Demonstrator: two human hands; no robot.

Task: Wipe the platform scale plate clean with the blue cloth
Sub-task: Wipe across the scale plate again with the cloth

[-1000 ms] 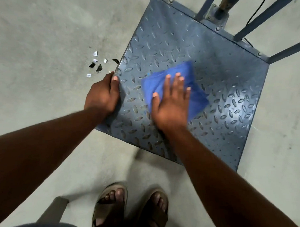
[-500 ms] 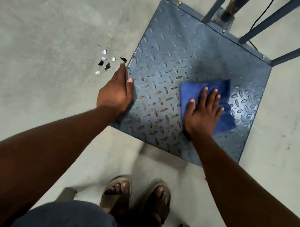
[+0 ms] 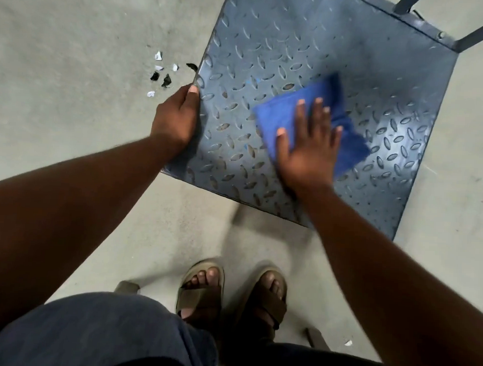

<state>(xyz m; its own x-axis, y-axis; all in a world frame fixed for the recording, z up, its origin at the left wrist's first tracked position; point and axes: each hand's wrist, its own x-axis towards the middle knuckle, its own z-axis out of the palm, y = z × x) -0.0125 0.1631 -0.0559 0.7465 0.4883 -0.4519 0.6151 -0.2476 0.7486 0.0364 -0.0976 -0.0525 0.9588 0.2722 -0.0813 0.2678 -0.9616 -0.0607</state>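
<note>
Since half a second earlier, the right hand (image 3: 307, 155) and the blue cloth (image 3: 275, 114) had swept back from the right side of the platform scale plate (image 3: 280, 47) toward its middle, while the left hand (image 3: 175, 120) had stayed on the plate's left edge.

Farthest left, small black and white scraps (image 3: 166, 80) lay scattered on the grey concrete floor (image 3: 72, 122), just beside the plate's left edge. Next to them, the left hand held that edge: its thumb lay along the rim, and the other fingers were folded over the side, mostly out of sight.

The plate itself was blue-grey metal with a raised oval tread pattern, lying flat on the floor and turned at an angle to the person. The blue cloth sat roughly at its centre, folded and smeared by motion blur along its far and right edges. The right hand lay flat on top of the cloth, fingers (image 3: 318, 114) straight and spread, pressing it to the metal; the palm's heel reached past the cloth onto bare plate.

At the far right corner, a dark metal bar (image 3: 478, 33) rose from the plate's back edge. Below, near the plate's front edge, two feet in brown sandals (image 3: 201, 293) stood on the floor.
</note>
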